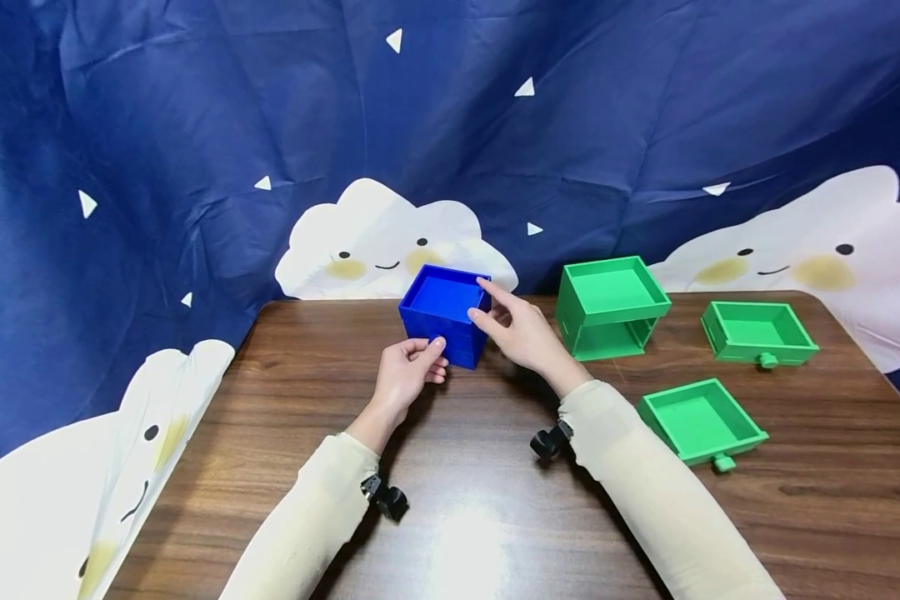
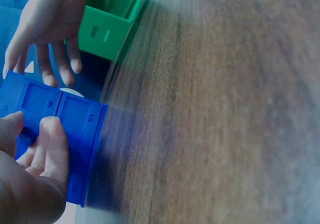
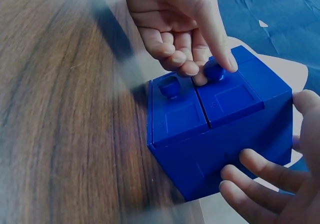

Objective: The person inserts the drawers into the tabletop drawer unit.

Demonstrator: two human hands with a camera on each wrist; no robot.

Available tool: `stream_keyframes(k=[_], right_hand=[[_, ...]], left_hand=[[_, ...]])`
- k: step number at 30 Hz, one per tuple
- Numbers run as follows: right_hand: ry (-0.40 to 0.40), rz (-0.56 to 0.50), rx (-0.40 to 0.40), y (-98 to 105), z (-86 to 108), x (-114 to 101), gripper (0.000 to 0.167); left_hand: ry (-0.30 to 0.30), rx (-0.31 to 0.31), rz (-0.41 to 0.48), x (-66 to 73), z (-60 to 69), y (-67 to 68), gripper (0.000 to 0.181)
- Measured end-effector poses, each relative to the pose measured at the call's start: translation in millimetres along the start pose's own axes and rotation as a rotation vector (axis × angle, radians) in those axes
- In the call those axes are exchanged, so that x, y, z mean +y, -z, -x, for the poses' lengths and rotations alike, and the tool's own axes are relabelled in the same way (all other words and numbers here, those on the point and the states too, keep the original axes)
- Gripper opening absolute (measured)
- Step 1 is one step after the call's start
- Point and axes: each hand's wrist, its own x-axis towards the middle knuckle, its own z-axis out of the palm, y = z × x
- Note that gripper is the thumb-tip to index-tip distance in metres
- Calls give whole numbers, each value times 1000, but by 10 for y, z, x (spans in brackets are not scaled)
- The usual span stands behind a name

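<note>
Smooth plastic blue cabinet, glossy wood-grain table, wrinkled cloth backdrop

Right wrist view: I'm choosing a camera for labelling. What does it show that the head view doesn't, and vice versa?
Only the right wrist view shows the lower knob of the blue cabinet. Only the head view shows that cabinet's recessed top, the green cabinet and two green drawers. Both show the blue cabinet, left hand, right hand, table and backdrop.

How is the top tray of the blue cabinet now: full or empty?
Empty: in the head view, nothing lies inside the top tray, and its bare bottom shows.
</note>
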Motion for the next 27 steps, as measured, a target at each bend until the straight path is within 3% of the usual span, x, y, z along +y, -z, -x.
stream_keyframes(k=[6, 13, 22, 27], right_hand=[[28, 15, -4, 24, 50, 11, 66], [10, 25, 58, 33, 121, 17, 60], [-22, 8, 135, 116, 245, 0, 45], [-12, 9, 157, 168, 309, 7, 40]], left_hand=[[16, -16, -10, -6, 39, 38, 23], [-12, -17, -67, 7, 83, 72, 27], [-143, 40, -161, 46, 164, 90, 26], [-226, 39, -219, 84, 202, 83, 21]])
